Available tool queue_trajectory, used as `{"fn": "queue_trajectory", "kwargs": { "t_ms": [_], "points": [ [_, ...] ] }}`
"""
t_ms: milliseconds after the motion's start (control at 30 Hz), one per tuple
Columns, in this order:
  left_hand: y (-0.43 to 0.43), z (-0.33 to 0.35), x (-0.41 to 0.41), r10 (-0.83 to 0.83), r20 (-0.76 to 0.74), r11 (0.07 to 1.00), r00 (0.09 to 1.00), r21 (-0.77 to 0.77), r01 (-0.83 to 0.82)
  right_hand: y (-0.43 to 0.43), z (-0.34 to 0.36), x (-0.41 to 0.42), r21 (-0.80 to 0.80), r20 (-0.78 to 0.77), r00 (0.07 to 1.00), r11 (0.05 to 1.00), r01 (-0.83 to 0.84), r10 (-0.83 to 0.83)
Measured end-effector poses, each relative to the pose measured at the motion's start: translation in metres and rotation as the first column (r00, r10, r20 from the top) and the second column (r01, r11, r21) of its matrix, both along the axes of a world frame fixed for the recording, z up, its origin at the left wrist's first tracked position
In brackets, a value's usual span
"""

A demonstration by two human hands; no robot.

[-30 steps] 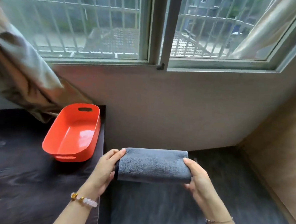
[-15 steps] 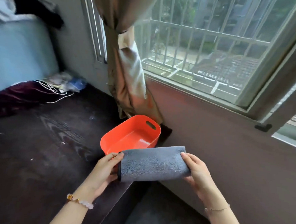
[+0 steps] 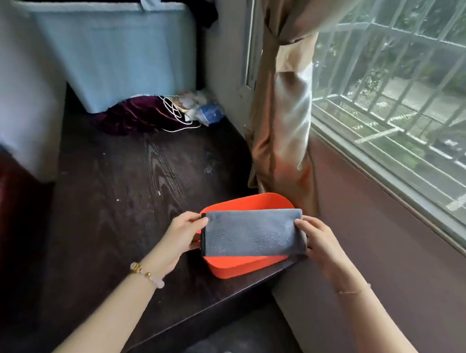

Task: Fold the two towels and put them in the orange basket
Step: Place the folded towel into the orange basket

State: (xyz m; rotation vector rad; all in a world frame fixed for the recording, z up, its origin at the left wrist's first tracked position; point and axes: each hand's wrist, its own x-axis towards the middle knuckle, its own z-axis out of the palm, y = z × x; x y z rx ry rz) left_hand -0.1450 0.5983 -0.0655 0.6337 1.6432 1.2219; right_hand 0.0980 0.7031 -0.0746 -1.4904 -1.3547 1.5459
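Note:
A folded grey towel (image 3: 253, 233) hangs level just above the orange basket (image 3: 244, 265), covering most of its opening. My left hand (image 3: 183, 234) pinches the towel's left end, thumb on top. My right hand (image 3: 317, 243) pinches its right end. The basket stands on a dark wooden platform (image 3: 121, 196), close to its right edge and near the wall under the window. Only one towel is in view.
A tied beige curtain (image 3: 282, 111) hangs right behind the basket. At the platform's far end lie a maroon cloth (image 3: 134, 115), white cables (image 3: 175, 112) and a light blue box (image 3: 119, 52). The window wall (image 3: 372, 239) runs along the right.
Both hands carried the towel leftwards from in front of the wall to over the basket. My view turned left with them.

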Motion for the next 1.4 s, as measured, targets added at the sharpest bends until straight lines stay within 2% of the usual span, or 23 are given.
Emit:
{"fn": "queue_trajectory", "kwargs": {
  "t_ms": [133,233,333,433,567,667,767,867,1000,1100,1167,1300,1400],
  "points": [
    [0.025,-0.014,-0.013,-0.007,-0.153,0.997,0.988,-0.075,-0.005,0.045,-0.010,-0.027,0.052,0.217,0.964,0.984,-0.169,0.154],
    [0.035,-0.028,-0.020,-0.113,-0.326,0.989,0.939,-0.128,0.075,0.068,-0.015,-0.042,0.033,0.383,0.888,0.957,-0.288,0.254],
    [0.043,-0.036,-0.019,-0.231,-0.441,0.969,0.867,-0.179,0.168,0.088,-0.020,-0.054,0.059,0.572,0.757,0.905,-0.422,0.316],
    [0.049,-0.042,-0.014,-0.337,-0.522,0.937,0.784,-0.266,0.226,0.099,-0.029,-0.059,-0.033,0.702,0.597,0.855,-0.518,0.389],
    [0.058,-0.051,-0.012,-0.492,-0.509,0.858,0.706,-0.421,0.294,0.106,-0.041,-0.063,-0.190,0.766,0.405,0.778,-0.598,0.499],
    [0.067,-0.055,-0.008,-0.610,-0.511,0.779,0.606,-0.527,0.340,0.110,-0.052,-0.064,-0.253,0.793,0.272,0.700,-0.668,0.545],
    [0.072,-0.059,0.000,-0.698,-0.475,0.694,0.536,-0.632,0.344,0.112,-0.058,-0.064,-0.328,0.760,0.204,0.636,-0.699,0.616],
    [0.075,-0.067,0.006,-0.721,-0.482,0.666,0.498,-0.680,0.306,0.113,-0.064,-0.063,-0.370,0.767,0.106,0.572,-0.732,0.632],
    [0.072,-0.071,0.014,-0.704,-0.549,0.689,0.450,-0.681,0.249,0.114,-0.076,-0.062,-0.304,0.802,0.084,0.524,-0.796,0.592],
    [0.070,-0.074,0.019,-0.692,-0.605,0.705,0.394,-0.682,0.192,0.111,-0.077,-0.063,-0.167,0.844,0.134,0.492,-0.854,0.519],
    [0.066,-0.075,0.024,-0.680,-0.663,0.725,0.314,-0.671,0.154,0.111,-0.075,-0.063,-0.105,0.852,0.162,0.466,-0.879,0.498],
    [0.057,-0.080,0.021,-0.610,-0.772,0.790,0.180,-0.575,0.211,0.112,-0.076,-0.064,-0.128,0.809,0.130,0.387,-0.913,0.573],
    [0.052,-0.087,0.010,-0.615,-0.762,0.781,0.204,-0.554,0.288,0.111,-0.073,-0.064,-0.156,0.749,0.126,0.358,-0.921,0.650]
  ]
}}
